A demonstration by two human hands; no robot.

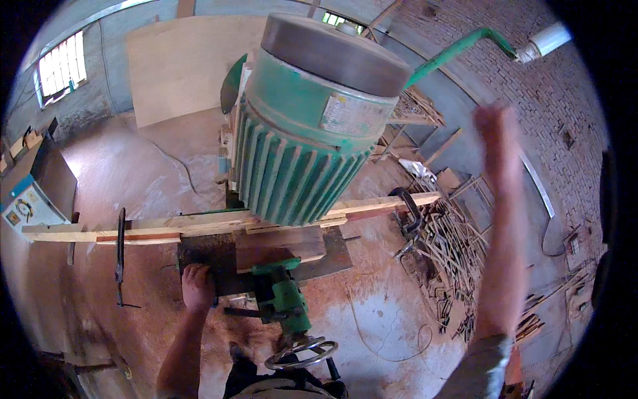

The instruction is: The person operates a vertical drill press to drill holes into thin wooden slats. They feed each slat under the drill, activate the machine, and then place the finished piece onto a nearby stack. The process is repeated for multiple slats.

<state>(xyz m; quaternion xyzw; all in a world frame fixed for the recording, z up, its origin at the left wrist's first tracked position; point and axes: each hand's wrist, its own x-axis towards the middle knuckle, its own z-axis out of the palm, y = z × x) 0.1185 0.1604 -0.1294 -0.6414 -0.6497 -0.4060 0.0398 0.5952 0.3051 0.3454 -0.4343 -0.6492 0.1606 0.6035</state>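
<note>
My left hand (198, 287) is closed over the front edge of the dark metal machine table (222, 269), left of the green clamp bracket (286, 299). My right hand (497, 136) is raised on the right, smeared by motion. It is below and apart from the pale grip on the bent green lever (465, 41); its fingers cannot be made out. A big ribbed green electric motor (302, 146) hangs in front of me and hides part of a long wooden beam (159, 227). Beneath the motor, a wooden block (279, 247) lies on the table.
Metal clamps, one at the left (120, 256) and one at the right (410, 209), sit on the beam. A handwheel (301, 353) is close to my body. Several clamps and rods (452, 266) are heaped at right. A cabinet (33, 206) stands far left; a cable (362, 339) crosses the floor.
</note>
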